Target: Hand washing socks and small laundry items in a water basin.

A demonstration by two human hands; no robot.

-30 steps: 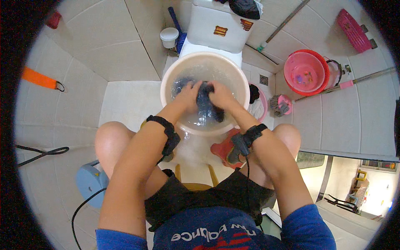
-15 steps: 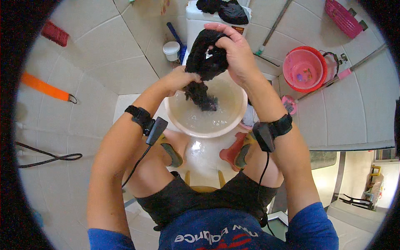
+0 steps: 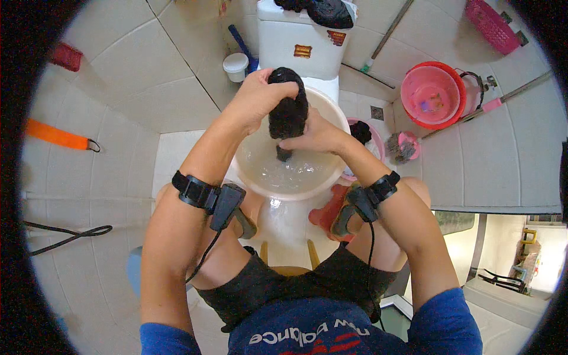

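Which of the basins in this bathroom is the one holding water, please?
The pale basin directly under both hands, between the person's knees, holds soapy water. The left hand and right hand wring a dark cloth above it. The red basin on the right sits apart.

A home bathroom: tiled floor (image 3: 112, 77), toilet tank (image 3: 302, 44), pink buckets (image 3: 430, 94).

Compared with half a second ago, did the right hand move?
Yes. The right hand came down from the top of the dark cloth and now grips its lower part, nearer the water in the basin.
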